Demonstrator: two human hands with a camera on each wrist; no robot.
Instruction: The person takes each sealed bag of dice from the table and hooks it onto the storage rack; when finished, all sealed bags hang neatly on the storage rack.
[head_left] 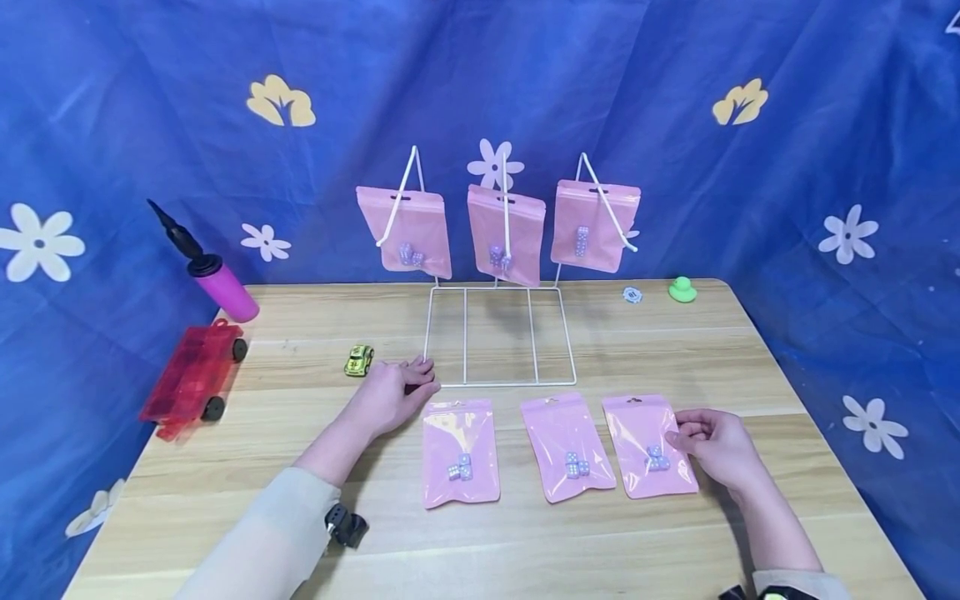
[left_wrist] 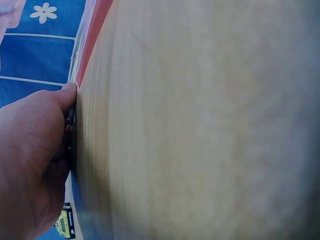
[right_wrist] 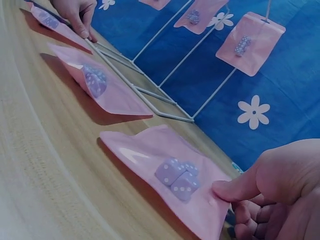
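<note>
A white wire display rack [head_left: 497, 384] stands at the back of the table, with three pink zip pouches [head_left: 597, 218] hanging on its arms, dice inside each. My left hand [head_left: 393, 392] pinches the front left corner of the rack's base; the hold is partly hidden in the left wrist view. Three more pink pouches lie in front: a left one [head_left: 442, 483], a middle one [head_left: 551, 429] and a right one [head_left: 630, 483]. Each shows several purple dice [right_wrist: 178, 177] through its clear front. With thumb on top and fingers curled below, my right hand [head_left: 716, 446] pinches the right pouch's right edge.
A small yellow toy car [head_left: 358, 361] is just beyond my left hand. At the left edge sit a red toy cart [head_left: 191, 375] and a pink hand pump [head_left: 228, 292]. A poker chip [head_left: 632, 295] and a green rubber duck [head_left: 682, 289] lie at the back right.
</note>
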